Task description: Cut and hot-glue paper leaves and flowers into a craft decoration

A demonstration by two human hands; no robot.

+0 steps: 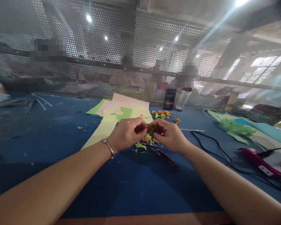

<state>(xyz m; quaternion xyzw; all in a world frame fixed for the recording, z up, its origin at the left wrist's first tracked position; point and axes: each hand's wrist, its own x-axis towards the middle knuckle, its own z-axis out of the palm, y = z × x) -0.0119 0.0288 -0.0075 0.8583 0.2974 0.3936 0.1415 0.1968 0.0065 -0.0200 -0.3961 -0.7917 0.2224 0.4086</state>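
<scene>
My left hand (131,132) and my right hand (167,132) meet at the middle of the blue table, fingers pinched together. Between the fingertips is a small orange and green paper piece (150,128), and both hands grip it. Its exact shape is partly hidden by the fingers. Just below lie green and orange paper scraps (141,145). A dark slim tool (166,158), maybe scissors or a knife, lies on the table under my right hand. Beyond the hands sits a cluster of small orange and green paper flowers (162,114), with a single one (177,121) to its right.
Pale yellow, pink and green paper sheets (128,101) lie behind my left hand. A dark phone-like object (170,98) and a clear container (184,99) stand by the perforated screen (96,62). On the right are a magenta power strip (264,162), black cable (221,147) and green paper (239,125).
</scene>
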